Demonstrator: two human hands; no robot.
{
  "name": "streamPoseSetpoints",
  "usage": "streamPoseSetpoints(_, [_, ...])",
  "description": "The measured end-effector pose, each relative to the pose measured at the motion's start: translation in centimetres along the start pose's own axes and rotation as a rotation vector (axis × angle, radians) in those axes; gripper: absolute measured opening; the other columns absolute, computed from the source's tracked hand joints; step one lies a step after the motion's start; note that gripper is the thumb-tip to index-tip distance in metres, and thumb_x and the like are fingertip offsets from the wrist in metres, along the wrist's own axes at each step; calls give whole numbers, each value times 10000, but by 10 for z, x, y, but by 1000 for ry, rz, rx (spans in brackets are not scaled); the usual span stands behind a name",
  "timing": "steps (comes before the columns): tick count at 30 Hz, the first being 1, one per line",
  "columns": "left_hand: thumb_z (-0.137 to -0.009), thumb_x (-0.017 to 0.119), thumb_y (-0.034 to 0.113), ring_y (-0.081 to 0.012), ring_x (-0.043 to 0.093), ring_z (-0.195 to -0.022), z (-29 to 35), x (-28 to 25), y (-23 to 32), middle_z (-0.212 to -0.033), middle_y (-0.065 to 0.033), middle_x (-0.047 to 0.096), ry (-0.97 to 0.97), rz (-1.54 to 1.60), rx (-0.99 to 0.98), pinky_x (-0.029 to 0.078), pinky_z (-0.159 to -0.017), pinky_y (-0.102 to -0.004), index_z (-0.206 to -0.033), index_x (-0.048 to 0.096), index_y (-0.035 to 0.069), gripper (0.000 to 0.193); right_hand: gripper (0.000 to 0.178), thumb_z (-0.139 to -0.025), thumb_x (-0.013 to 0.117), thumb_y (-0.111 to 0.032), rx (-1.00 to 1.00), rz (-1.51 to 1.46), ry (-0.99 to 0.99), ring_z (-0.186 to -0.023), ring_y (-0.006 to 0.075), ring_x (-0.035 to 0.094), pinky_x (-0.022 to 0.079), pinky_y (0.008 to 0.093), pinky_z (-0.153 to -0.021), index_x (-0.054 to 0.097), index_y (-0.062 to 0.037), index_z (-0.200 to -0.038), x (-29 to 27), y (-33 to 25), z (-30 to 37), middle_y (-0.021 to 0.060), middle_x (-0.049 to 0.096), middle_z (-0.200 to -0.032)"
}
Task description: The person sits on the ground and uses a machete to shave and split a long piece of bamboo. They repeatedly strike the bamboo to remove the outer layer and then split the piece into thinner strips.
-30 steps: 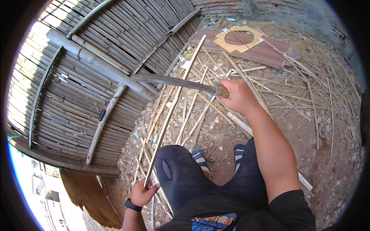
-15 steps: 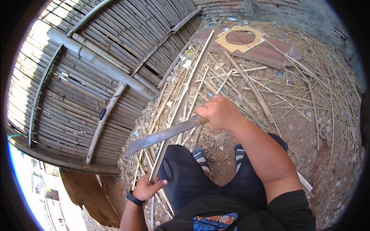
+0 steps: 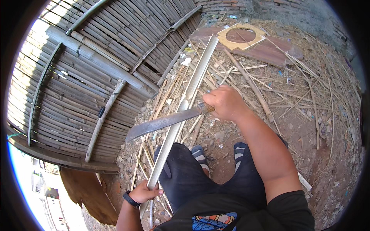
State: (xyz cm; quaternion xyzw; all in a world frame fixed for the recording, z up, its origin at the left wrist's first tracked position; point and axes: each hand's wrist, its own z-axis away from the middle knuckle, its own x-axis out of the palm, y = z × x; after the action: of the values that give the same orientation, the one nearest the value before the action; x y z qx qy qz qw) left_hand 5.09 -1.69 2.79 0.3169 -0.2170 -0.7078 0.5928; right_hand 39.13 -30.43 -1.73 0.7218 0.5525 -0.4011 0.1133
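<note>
My left hand (image 3: 144,192) is closed round the lower end of a long split bamboo piece (image 3: 200,72). The piece slants up and away to the right, its hollow inner face showing, with a node partway along. In my right hand (image 3: 226,102) is the wooden handle of a machete (image 3: 165,121). Its broad, darkened blade points left and lies across the bamboo below the node. Whether the blade touches the bamboo I cannot tell. The bamboo passes beside my left knee.
A bamboo slat wall (image 3: 84,77) rises on the left. Loose bamboo strips (image 3: 246,77) and shavings cover the ground ahead and to the right. Farther off, a yellowish board with a round hole (image 3: 227,41) lies on a reddish-brown panel (image 3: 275,48), near a brick wall (image 3: 285,13).
The bamboo has turned about its length, so its hollow face shows wider, and more of its end reaches below my left hand. The machete has shifted slightly right.
</note>
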Motion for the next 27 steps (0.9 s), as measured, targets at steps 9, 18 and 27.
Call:
streamPoseSetpoints(9, [-887,724,120,-89,364,-516,12,-10,-16,-604,21,418,-25,97,-36,281,-489,-267,-729,448,106,317,218,-680,753,-138,123,20,87,-728,318,644,493,449,-693,596,-122,-830,-6,19,4,73,624,-713])
streamPoseSetpoints(18, [-907,716,150,-94,354,-524,9,-13,-23,-606,30,392,-125,186,-20,270,-493,-264,-749,434,115,325,212,-658,750,-127,-11,-24,117,-693,288,643,483,421,-677,589,-128,-796,-5,-3,-1,44,617,-688])
streamPoseSetpoints(27, [-884,757,188,-76,381,-514,5,-14,-23,-623,18,452,-126,206,-22,281,-477,-251,-750,461,112,334,205,-660,745,-115,15,-17,155,-682,311,634,481,431,-656,570,-108,-767,-9,5,0,52,622,-680])
